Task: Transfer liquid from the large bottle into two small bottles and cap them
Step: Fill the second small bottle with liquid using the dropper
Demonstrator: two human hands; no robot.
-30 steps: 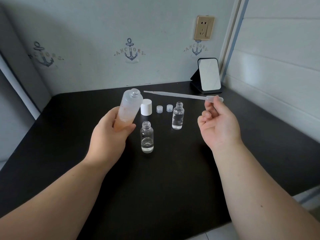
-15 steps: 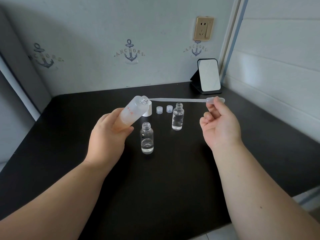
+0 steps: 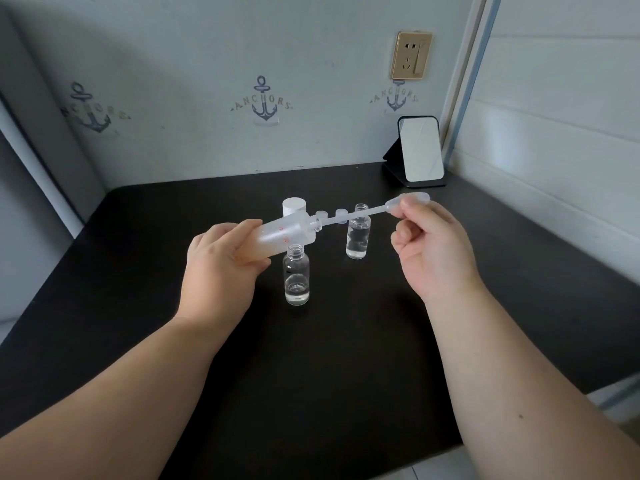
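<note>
Head view: left hand [image 3: 221, 268] grips the tilted large bottle [image 3: 284, 233], mouth rightward — right hand [image 3: 429, 251] fingers pinch the dropper [image 3: 367, 213] bulb, tip entering it.

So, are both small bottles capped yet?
No, both small bottles stand open-necked, and two small caps lie on the table.

I am in a home room, at a small black table [image 3: 346, 375] pushed into a corner. The wallpaper [image 3: 207, 64] bears anchor prints, a gold wall socket [image 3: 411, 55] sits above, and a small standing mirror [image 3: 420, 150] stands by.
</note>
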